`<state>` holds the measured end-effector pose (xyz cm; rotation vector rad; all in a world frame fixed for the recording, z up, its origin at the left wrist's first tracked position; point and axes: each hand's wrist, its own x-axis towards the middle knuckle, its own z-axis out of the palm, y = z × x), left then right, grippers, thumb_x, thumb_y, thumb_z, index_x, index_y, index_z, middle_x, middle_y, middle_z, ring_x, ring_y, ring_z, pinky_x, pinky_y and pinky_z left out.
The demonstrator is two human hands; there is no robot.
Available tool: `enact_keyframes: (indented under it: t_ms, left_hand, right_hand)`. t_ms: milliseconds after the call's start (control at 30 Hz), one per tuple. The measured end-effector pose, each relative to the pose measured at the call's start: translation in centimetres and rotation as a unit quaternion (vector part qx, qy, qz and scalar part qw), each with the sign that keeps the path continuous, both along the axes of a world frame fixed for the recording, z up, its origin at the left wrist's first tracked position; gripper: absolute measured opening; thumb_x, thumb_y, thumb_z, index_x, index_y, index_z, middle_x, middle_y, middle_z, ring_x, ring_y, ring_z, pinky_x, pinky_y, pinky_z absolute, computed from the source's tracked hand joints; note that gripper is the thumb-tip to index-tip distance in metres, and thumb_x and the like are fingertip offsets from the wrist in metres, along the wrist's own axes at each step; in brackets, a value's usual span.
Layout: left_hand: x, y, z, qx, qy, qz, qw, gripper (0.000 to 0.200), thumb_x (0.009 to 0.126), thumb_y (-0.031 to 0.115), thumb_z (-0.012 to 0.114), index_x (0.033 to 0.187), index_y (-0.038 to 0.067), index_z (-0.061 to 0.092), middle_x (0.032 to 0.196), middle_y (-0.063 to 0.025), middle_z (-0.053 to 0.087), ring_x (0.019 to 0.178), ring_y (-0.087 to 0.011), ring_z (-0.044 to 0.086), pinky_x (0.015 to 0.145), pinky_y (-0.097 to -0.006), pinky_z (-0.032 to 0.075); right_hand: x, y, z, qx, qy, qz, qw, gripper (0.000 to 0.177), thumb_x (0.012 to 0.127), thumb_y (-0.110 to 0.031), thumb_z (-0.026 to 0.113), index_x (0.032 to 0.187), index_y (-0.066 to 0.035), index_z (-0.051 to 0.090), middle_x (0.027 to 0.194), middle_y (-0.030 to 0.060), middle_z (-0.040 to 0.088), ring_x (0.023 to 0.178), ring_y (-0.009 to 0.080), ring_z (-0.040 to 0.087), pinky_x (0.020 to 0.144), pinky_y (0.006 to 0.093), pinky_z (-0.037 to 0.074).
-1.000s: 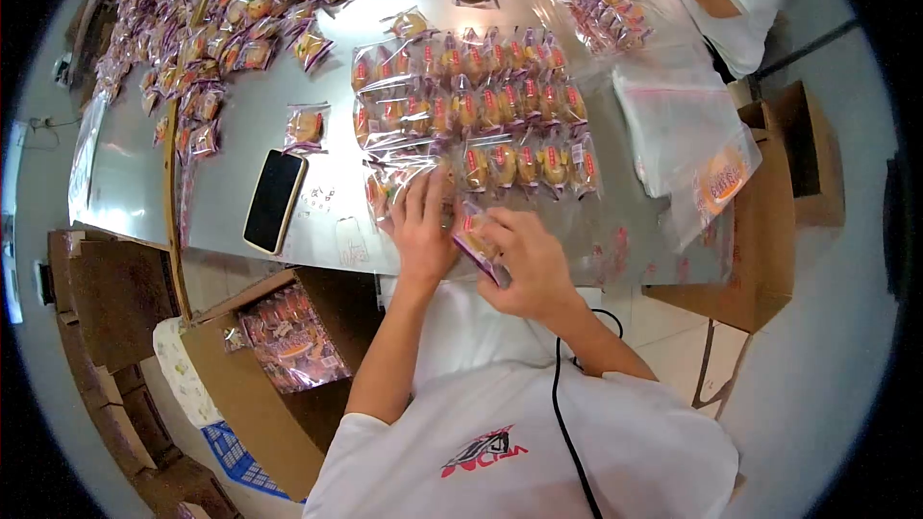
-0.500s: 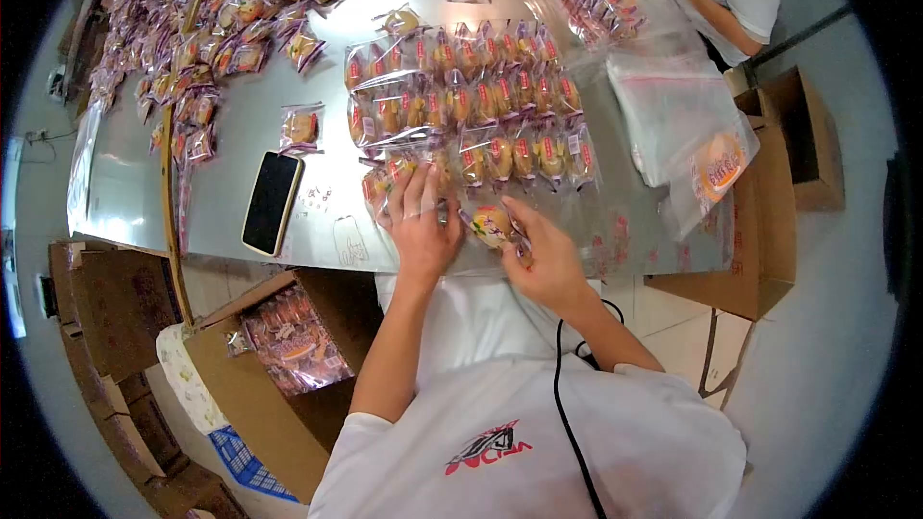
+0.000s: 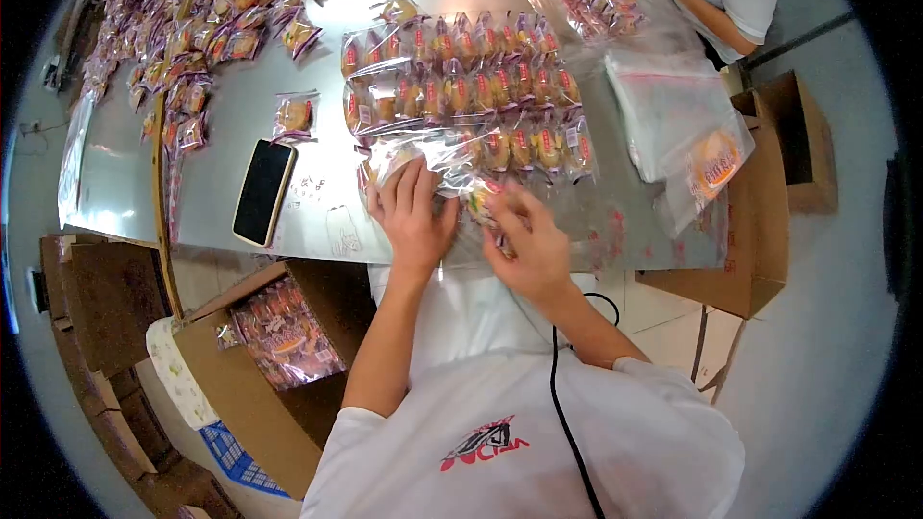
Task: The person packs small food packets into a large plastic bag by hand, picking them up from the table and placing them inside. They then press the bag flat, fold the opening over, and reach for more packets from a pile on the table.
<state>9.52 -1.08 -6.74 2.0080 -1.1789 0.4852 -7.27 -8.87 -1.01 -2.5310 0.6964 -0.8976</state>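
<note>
Rows of individually wrapped small cakes (image 3: 461,91) stand on edge under clear plastic film on the metal table. My left hand (image 3: 413,221) is at the left end of the nearest row, with its fingers curled over wrapped cakes and glossy film; its palm hides part of them. My right hand (image 3: 534,245) is closed on a single wrapped cake (image 3: 482,200), held just in front of that row and close to my left thumb. Its fingers are slightly blurred.
A large heap of wrapped cakes (image 3: 221,10) covers the far left. A phone (image 3: 264,192) lies left of the rows, near a loose wrapped cake (image 3: 294,115). Clear bags (image 3: 663,115) are stacked right. Cardboard boxes (image 3: 760,231) flank the table. Another person's arm (image 3: 711,14) shows at upper right.
My right hand has moved slightly up and left with the wrapped cake, bringing it closer to the front row. My left hand stays at the row's left end.
</note>
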Motion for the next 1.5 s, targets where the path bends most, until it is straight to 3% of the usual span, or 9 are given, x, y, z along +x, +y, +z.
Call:
enact_keyframes:
  t_ms: [133, 233, 333, 433, 633, 733, 1167, 1367, 1500]
  left_hand:
    - [0.4, 0.0, 0.7, -0.019, -0.018, -0.025, 0.999, 0.063, 0.080, 0.015, 0.078, 0.140, 0.005, 0.063, 0.135, -0.0120, 0.068, 0.123, -0.0320, 0.062, 0.114, -0.0528, 0.034]
    - [0.2, 0.3, 0.5, -0.008, -0.035, -0.023, 0.999, 0.063, 0.080, 0.015, 0.077, 0.140, 0.005, 0.063, 0.135, -0.0116, 0.068, 0.123, -0.0316, 0.061, 0.113, -0.0529, 0.034]
    - [0.3, -0.3, 0.3, -0.010, -0.040, -0.013, 0.999, 0.062, 0.080, 0.015, 0.078, 0.140, 0.006, 0.064, 0.135, -0.0092, 0.068, 0.126, -0.0298, 0.059, 0.114, -0.0517, 0.033]
    - [0.1, 0.0, 0.4, 0.006, -0.037, 0.000, 0.999, 0.061, 0.080, 0.015, 0.078, 0.139, 0.007, 0.065, 0.134, -0.0067, 0.069, 0.130, -0.0281, 0.056, 0.115, -0.0502, 0.032]
    - [0.1, -0.3, 0.2, -0.014, -0.018, 0.001, 1.000, 0.063, 0.080, 0.016, 0.081, 0.139, 0.006, 0.063, 0.135, -0.0075, 0.068, 0.128, -0.0285, 0.056, 0.116, -0.0493, 0.031]
    - [0.1, -0.1, 0.0, -0.021, -0.005, -0.003, 1.000, 0.066, 0.080, 0.017, 0.082, 0.141, 0.005, 0.059, 0.136, -0.0089, 0.067, 0.128, -0.0301, 0.057, 0.116, -0.0497, 0.031]
    - [0.2, 0.3, 0.5, -0.022, 0.015, 0.002, 1.000, 0.060, 0.081, 0.014, 0.082, 0.137, 0.007, 0.063, 0.136, -0.0061, 0.069, 0.129, -0.0274, 0.058, 0.115, -0.0482, 0.033]
    - [0.4, 0.4, 0.3, -0.040, 0.002, -0.006, 0.999, 0.044, 0.080, 0.012, 0.080, 0.123, 0.012, 0.072, 0.133, -0.0050, 0.070, 0.127, -0.0287, 0.060, 0.113, -0.0483, 0.036]
    - [0.0, 0.3, 0.7, -0.010, -0.010, 0.005, 1.000, 0.039, 0.079, 0.013, 0.080, 0.117, 0.014, 0.075, 0.133, -0.0052, 0.070, 0.125, -0.0292, 0.061, 0.112, -0.0472, 0.036]
  right_hand:
    - [1.4, 0.8, -0.4, 0.010, 0.021, 0.036, 0.999, 0.059, 0.084, -0.011, 0.080, 0.141, -0.016, 0.066, 0.142, 0.0215, 0.061, 0.103, 0.0346, 0.073, 0.079, 0.0397, 0.063]
    - [0.8, 0.6, -1.2, 0.096, -0.019, 0.091, 0.991, 0.064, 0.087, -0.014, 0.074, 0.149, -0.018, 0.058, 0.151, 0.0208, 0.056, 0.113, 0.0372, 0.070, 0.089, 0.0443, 0.061]
    - [0.4, 0.0, -1.8, 0.174, -0.108, 0.084, 0.975, 0.063, 0.090, -0.008, 0.072, 0.150, -0.012, 0.054, 0.146, 0.0212, 0.060, 0.116, 0.0413, 0.069, 0.093, 0.0462, 0.059]
    - [0.2, -0.9, -0.4, 0.152, -0.055, 0.127, 0.979, 0.058, 0.092, -0.005, 0.071, 0.147, -0.008, 0.052, 0.140, 0.0229, 0.063, 0.113, 0.0427, 0.070, 0.094, 0.0456, 0.059]
    - [-1.8, -0.9, -0.3, 0.306, -0.025, 0.059, 0.950, 0.038, 0.089, 0.000, 0.076, 0.120, -0.002, 0.055, 0.138, 0.0229, 0.066, 0.113, 0.0315, 0.074, 0.091, 0.0359, 0.061]
    - [-0.5, -1.2, -1.1, 0.125, -0.109, 0.091, 0.982, 0.037, 0.085, -0.006, 0.082, 0.115, -0.007, 0.060, 0.125, 0.0179, 0.074, 0.089, 0.0319, 0.078, 0.078, 0.0405, 0.063]
    - [3.7, -2.5, -3.1, 0.036, -0.151, 0.094, 0.983, 0.038, 0.084, -0.011, 0.084, 0.112, -0.008, 0.057, 0.135, 0.0180, 0.069, 0.114, 0.0399, 0.068, 0.091, 0.0473, 0.058]
    - [4.1, -2.5, -0.3, 0.031, -0.048, 0.094, 0.994, 0.044, 0.082, -0.006, 0.084, 0.118, -0.006, 0.058, 0.123, 0.0178, 0.072, 0.101, 0.0336, 0.066, 0.087, 0.0430, 0.056]
    - [3.6, -3.1, -0.8, 0.022, -0.068, 0.106, 0.992, 0.038, 0.080, -0.011, 0.084, 0.110, -0.010, 0.061, 0.132, 0.0156, 0.071, 0.102, 0.0357, 0.065, 0.083, 0.0454, 0.057]
